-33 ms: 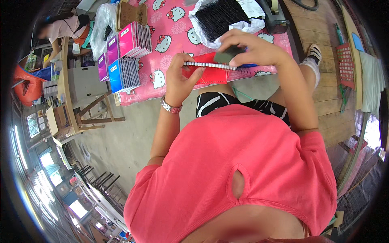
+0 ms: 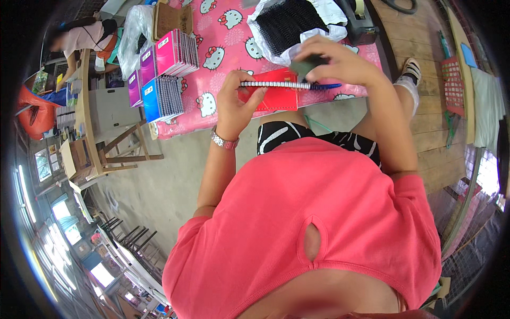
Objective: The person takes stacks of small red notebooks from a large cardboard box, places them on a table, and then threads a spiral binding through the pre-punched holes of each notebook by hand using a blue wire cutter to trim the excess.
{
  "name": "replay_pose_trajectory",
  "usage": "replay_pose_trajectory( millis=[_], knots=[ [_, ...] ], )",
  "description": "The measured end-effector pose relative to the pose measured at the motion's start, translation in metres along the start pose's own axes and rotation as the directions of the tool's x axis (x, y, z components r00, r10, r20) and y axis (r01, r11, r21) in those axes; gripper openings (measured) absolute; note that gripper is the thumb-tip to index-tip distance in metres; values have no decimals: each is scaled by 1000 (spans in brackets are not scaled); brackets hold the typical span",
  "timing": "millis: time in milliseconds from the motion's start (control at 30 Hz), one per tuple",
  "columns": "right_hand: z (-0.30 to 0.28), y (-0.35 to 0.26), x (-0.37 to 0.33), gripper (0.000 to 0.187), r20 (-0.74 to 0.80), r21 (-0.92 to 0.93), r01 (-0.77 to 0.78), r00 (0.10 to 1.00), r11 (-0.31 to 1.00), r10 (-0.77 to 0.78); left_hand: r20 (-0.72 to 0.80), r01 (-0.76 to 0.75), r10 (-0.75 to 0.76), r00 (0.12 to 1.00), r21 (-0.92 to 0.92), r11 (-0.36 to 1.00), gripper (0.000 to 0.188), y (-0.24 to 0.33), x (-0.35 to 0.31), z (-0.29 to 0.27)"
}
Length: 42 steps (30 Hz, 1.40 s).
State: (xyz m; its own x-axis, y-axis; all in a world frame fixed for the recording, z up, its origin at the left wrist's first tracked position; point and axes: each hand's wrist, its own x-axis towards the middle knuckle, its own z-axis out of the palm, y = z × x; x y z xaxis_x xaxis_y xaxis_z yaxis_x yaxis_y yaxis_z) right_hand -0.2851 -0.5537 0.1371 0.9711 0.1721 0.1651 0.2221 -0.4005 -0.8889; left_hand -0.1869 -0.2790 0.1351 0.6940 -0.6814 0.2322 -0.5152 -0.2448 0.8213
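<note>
My left hand (image 2: 231,103) is closed around the left end of a spiral notebook (image 2: 276,84), held on edge with its wire spine toward me. At the spine's right end, several dark coil loops stand out beside a blue strip (image 2: 332,86). Just above that end is my right hand (image 2: 345,64), its fingers curled on a dark green, block-like piece (image 2: 307,66), partly blurred. Beneath the notebook, red covers (image 2: 281,100) with a row of holes along the near edge lie on the table.
Stacked pink notebooks (image 2: 169,52), blue notebooks (image 2: 159,100) and purple notebooks (image 2: 147,64) stand at the table's left. Black plastic coils (image 2: 289,25) fill a white wrapper at the back, beside a tape dispenser (image 2: 362,26). Another person (image 2: 87,40) works at a wooden bench far left.
My right hand has shifted slightly up and to the right with the dark green piece. More of the blue strip and the coil end shows.
</note>
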Motion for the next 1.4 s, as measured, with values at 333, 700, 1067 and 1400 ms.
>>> replay_pose_trajectory(
  millis=[333, 700, 1067, 1400],
  knots=[
    [33, 52, -87, 48, -559, -778, -487, 825, 397, -84, -168, 151, -249, 954, -447, 882, 25, -1, -21, 14],
    [81, 40, -71, 24, -420, -636, -441, 886, 633, 195, -264, 44, -148, 953, -363, 931, 15, 0, -12, 24],
    [73, -53, -49, 26, -439, -18, 58, 897, 998, -60, -345, -31, -104, 933, -365, 931, 11, 4, -12, 36],
    [95, -63, -26, 54, -399, -452, 82, 872, 888, -283, -263, 44, -108, 959, -239, 970, 29, -3, -23, 29]
  ],
)
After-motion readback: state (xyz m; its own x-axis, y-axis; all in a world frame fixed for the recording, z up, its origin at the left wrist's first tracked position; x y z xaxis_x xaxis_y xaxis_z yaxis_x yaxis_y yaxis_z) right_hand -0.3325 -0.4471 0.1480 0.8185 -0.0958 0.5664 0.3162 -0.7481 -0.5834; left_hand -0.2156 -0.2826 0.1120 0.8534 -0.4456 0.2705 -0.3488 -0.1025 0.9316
